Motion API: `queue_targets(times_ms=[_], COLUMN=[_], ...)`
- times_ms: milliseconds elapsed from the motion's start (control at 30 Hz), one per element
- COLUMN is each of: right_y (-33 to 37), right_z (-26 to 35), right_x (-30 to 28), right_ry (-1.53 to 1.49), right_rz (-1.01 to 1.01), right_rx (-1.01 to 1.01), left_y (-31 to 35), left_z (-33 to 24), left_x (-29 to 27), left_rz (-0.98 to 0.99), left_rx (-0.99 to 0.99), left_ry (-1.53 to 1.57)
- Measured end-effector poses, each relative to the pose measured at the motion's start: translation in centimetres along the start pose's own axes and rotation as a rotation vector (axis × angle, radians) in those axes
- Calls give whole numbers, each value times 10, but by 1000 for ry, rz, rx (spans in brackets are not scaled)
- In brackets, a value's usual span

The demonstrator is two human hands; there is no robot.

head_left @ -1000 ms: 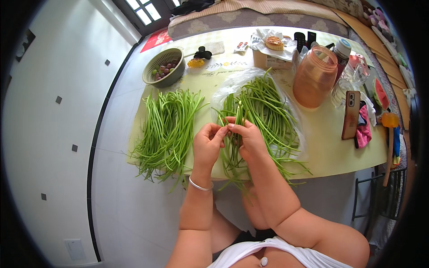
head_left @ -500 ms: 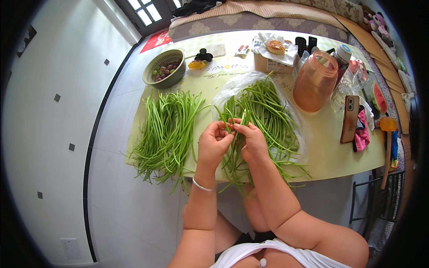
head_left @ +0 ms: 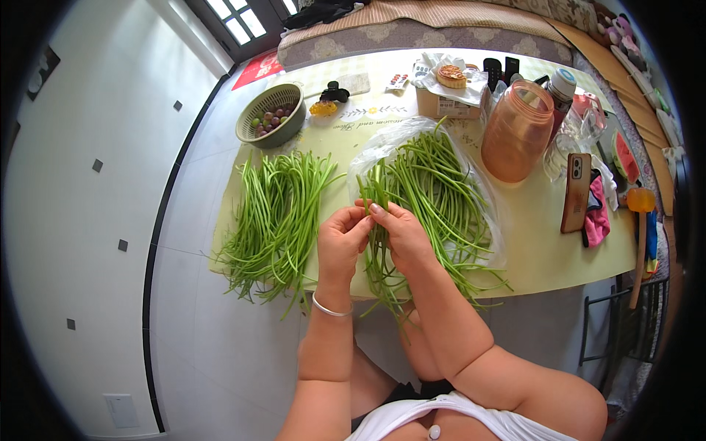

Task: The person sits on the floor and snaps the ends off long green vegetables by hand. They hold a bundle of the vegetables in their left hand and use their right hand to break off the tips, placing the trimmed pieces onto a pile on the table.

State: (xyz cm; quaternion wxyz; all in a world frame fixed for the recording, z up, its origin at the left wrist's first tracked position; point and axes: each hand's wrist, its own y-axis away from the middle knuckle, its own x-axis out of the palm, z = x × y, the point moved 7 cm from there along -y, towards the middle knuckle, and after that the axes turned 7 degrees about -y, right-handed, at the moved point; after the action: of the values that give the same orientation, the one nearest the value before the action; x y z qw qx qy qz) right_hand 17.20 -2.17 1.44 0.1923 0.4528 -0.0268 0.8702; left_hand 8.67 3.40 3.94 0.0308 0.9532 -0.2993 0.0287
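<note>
Pinches green stems (head_left: 377,257) with the left hand (head_left: 343,231), thumb set against fingers. Clamps the right hand (head_left: 404,234) on the same small bunch, with thumb pressed along the front and fingers curled behind. Has both hands side by side, with fingertips touching or nearly so. Lets the bunch hang below the fingers, down to the near edge of the table (head_left: 562,261), with a few tips poking up above. Has a left pile (head_left: 276,220) of like stems spread on the table, to the left of the left hand. Has a right pile (head_left: 441,184) on a clear bag (head_left: 368,151), just beyond and to the right of the hands. Faces a bowl (head_left: 285,134) of grapes (head_left: 269,120) past the left pile, with a black clip (head_left: 334,92) near its right side. Has a pastry (head_left: 451,76) on paper atop a box (head_left: 450,105) at the far side. Has a jug (head_left: 515,143) right of the right pile, with a phone (head_left: 576,194) farther right.
</note>
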Motion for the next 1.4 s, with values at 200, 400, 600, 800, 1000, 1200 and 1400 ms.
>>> queue_targets(times_ms=[200,400,600,800,1000,1200,1400], right_y=[1,0,0,-2,-1,7,2], right_z=[-3,1,1,2,10,25,22], right_x=[1,1,1,-4,-7,-39,-48], right_ry=[37,-92,-112,-208,-113,-311,-275], right_rz=[36,7,8,-30,-9,-455,-369], right_rx=[2,0,-14,-51,-88,-231,-197], left_y=[2,1,0,2,4,-8,-14], left_z=[-5,-2,5,-1,-3,4,9], left_x=[1,6,6,11,16,-4,-6], left_rz=[106,120,130,148,246,-75,-314], left_rx=[-29,-50,-15,-15,6,17,418], left_ry=[9,-53,-147,-231,-379,-313,-1129])
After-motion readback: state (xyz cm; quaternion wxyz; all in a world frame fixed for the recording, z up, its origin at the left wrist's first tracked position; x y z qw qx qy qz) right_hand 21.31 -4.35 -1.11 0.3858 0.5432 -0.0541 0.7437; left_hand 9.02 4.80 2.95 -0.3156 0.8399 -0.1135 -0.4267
